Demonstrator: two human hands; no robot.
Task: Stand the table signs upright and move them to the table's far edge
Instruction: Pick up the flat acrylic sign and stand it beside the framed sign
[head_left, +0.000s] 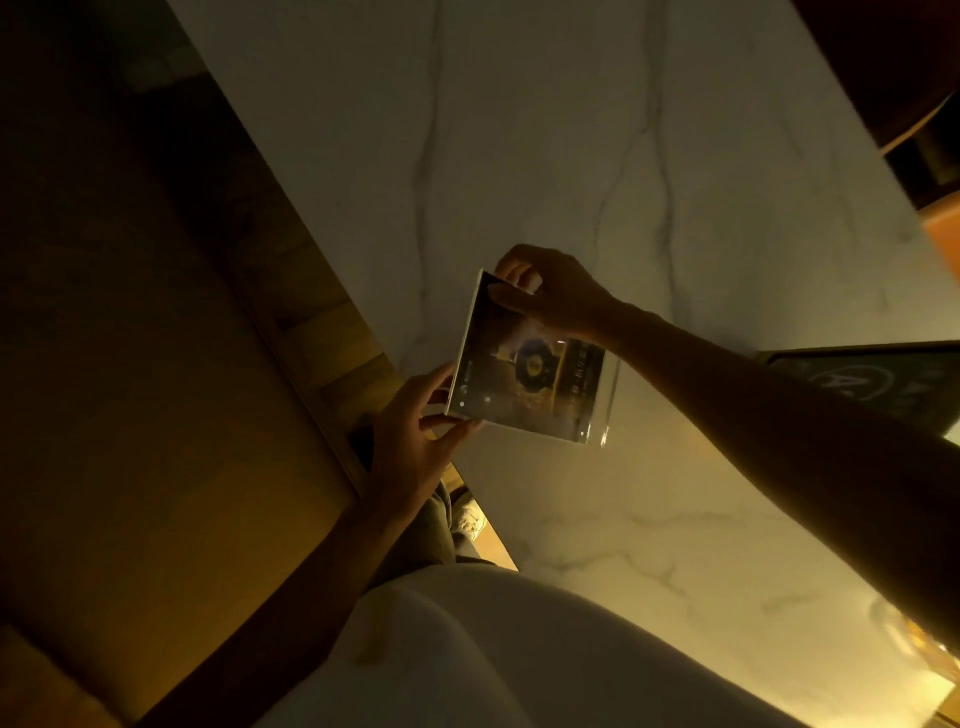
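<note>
A clear acrylic table sign (524, 379) with a dark printed insert is held tilted just above the white marble table (545, 171), near its left edge. My left hand (415, 431) grips the sign's lower left corner. My right hand (550, 293) pinches its upper corner from the far side. A second dark sign (872, 384) lies flat on the table at the right, partly hidden behind my right forearm.
Wooden floor and a dim brown bench or seat (130, 415) lie left of the table. A dark rounded chair back (893, 67) stands at the top right corner. A glass object (930, 649) glints at the bottom right. My light clothing fills the bottom.
</note>
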